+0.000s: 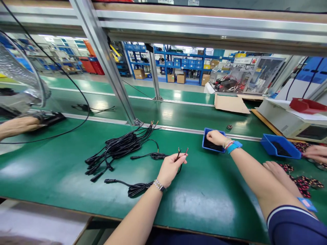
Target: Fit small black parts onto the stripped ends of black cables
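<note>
My left hand [171,167] is closed in a pinch on a black cable near its split end, where thin wires with red and dark insulation stick up past the fingertips. The bundled part of this cable [139,189] lies on the green table below the wrist, its connector pointing left. Over a small blue bin [214,149] of black parts, my right hand [216,137] reaches in with curled fingers; whatever the fingertips grip is hidden. Another coiled cable [158,156] lies just behind my left hand. Farther left is a pile of black cables [125,146] with connectors and bare wire ends.
At right, another person's hands [318,153] are among small red-and-black parts [304,185] beside a second blue bin [281,146]. A different hand [20,126] is at far left. A metal post [107,64] rises behind the cable pile. One small round part [229,127] sits beyond the rail.
</note>
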`<state>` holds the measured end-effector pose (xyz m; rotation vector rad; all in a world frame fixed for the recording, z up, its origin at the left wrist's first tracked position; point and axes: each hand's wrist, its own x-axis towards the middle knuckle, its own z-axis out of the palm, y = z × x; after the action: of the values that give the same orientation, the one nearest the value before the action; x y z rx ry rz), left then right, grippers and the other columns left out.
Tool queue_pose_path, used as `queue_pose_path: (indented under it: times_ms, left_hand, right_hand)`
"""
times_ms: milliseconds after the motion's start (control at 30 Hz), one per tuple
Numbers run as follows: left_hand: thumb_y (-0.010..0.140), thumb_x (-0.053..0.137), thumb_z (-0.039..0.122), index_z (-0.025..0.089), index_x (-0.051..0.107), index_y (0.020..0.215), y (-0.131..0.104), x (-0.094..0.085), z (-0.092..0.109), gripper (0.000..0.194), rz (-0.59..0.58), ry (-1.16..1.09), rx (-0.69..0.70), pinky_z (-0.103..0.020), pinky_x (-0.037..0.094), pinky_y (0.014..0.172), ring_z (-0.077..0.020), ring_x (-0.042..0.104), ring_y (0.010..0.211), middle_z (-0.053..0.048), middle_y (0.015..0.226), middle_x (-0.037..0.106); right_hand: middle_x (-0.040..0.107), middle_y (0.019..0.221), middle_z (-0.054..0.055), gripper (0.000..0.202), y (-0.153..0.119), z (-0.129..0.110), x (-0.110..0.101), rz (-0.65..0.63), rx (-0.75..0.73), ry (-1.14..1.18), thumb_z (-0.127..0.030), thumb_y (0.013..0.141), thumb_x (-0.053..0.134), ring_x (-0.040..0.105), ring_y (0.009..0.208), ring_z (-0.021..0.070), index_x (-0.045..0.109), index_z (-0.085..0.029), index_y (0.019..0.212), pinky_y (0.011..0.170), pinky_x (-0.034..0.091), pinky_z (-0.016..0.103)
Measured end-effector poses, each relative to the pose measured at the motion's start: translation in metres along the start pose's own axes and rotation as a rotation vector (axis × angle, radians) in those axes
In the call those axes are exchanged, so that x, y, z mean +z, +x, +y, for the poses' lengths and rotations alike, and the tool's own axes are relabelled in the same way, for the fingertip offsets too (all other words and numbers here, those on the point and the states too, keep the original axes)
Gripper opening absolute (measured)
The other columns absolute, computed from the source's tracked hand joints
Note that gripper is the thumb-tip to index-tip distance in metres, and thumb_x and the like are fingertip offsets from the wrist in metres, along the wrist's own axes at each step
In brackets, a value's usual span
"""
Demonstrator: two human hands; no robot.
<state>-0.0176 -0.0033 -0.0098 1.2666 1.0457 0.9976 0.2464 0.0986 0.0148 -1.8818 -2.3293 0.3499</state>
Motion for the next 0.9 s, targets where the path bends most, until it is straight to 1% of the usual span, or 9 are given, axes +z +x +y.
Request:
queue_pose_path:
  times_ms: [100,167,233,300,367,467,533,700,900]
  left_hand:
    - [0.068,0.06,0.046,0.012,0.064,0.074,0.001,0.0,-0.002,0.035,0.0,-0.009,-0.008,-0.019,0.018,0.038,-0.0035,0.025,0.04,0.0,0.056,0.053]
    - [0.068,0.059,0.046,0.012,0.063,0.073,0.001,0.0,-0.003,0.034,0.004,-0.012,-0.008,-0.019,0.017,0.038,-0.0038,0.023,0.039,0.003,0.05,0.047]
    - [0.069,0.059,0.045,0.013,0.061,0.069,0.001,0.0,-0.004,0.032,0.008,-0.013,0.001,-0.019,0.017,0.039,-0.0038,0.023,0.04,0.004,0.047,0.043]
    - [0.07,0.059,0.042,0.012,0.06,0.069,0.002,-0.001,-0.003,0.03,0.015,-0.019,0.01,-0.019,0.017,0.039,-0.0034,0.024,0.041,0.003,0.05,0.047]
    - [0.07,0.059,0.041,0.012,0.059,0.07,0.002,-0.001,-0.002,0.029,0.021,-0.033,0.008,-0.018,0.017,0.039,-0.0029,0.025,0.041,0.001,0.056,0.052]
    - [0.07,0.059,0.039,0.012,0.058,0.072,0.002,0.0,-0.001,0.027,0.025,-0.055,-0.001,-0.018,0.016,0.039,-0.0025,0.025,0.04,0.0,0.059,0.055]
    - [0.071,0.059,0.038,0.013,0.057,0.073,0.002,0.0,0.001,0.026,0.029,-0.061,0.0,-0.018,0.017,0.039,-0.0025,0.025,0.041,0.0,0.06,0.056]
    - [0.07,0.06,0.036,0.013,0.057,0.071,0.001,0.0,0.002,0.023,0.028,-0.061,0.003,-0.018,0.019,0.041,-0.0024,0.027,0.041,0.001,0.06,0.056]
    - [0.07,0.061,0.034,0.013,0.057,0.07,0.0,0.0,0.002,0.021,0.021,-0.067,0.013,-0.019,0.02,0.042,-0.0022,0.026,0.041,0.002,0.059,0.055]
  right_hand:
    - [0.064,0.067,0.006,0.019,-0.007,0.001,-0.01,0.011,-0.019,0.16,-0.019,0.077,0.044,0.059,0.057,0.0115,0.059,-0.011,0.07,0.057,0.045,0.021]
    - [0.064,0.069,0.006,0.022,-0.016,-0.009,-0.01,0.036,-0.042,0.323,-0.025,0.08,0.042,0.058,0.055,0.0095,0.058,-0.011,0.075,0.054,0.046,0.02]
    - [0.063,0.068,0.005,0.021,-0.026,-0.028,-0.007,0.071,-0.077,0.63,-0.03,0.079,0.048,0.058,0.055,0.0095,0.056,-0.011,0.076,0.055,0.047,0.021]
    - [0.062,0.064,0.004,0.021,-0.038,-0.054,0.0,0.102,-0.112,0.981,-0.033,0.073,0.058,0.057,0.053,0.01,0.056,-0.012,0.074,0.054,0.047,0.023]
    - [0.061,0.063,0.003,0.022,-0.048,-0.082,0.008,0.135,-0.139,1.182,-0.033,0.069,0.063,0.057,0.053,0.0101,0.057,-0.012,0.074,0.054,0.047,0.024]
    - [0.061,0.062,0.002,0.019,-0.057,-0.111,0.018,0.212,-0.162,1.252,-0.031,0.07,0.063,0.055,0.051,0.0091,0.06,-0.013,0.074,0.053,0.044,0.023]
    - [0.061,0.062,0.002,0.018,-0.059,-0.12,0.023,0.252,-0.16,1.267,-0.03,0.071,0.063,0.053,0.051,0.0084,0.06,-0.013,0.073,0.052,0.043,0.023]
    - [0.06,0.063,0.001,0.017,-0.06,-0.121,0.025,0.263,-0.146,1.303,-0.03,0.071,0.063,0.052,0.053,0.0089,0.061,-0.014,0.074,0.053,0.042,0.023]
    - [0.06,0.062,0.001,0.017,-0.062,-0.122,0.023,0.244,-0.138,1.276,-0.03,0.071,0.063,0.051,0.053,0.0087,0.06,-0.013,0.073,0.053,0.041,0.023]
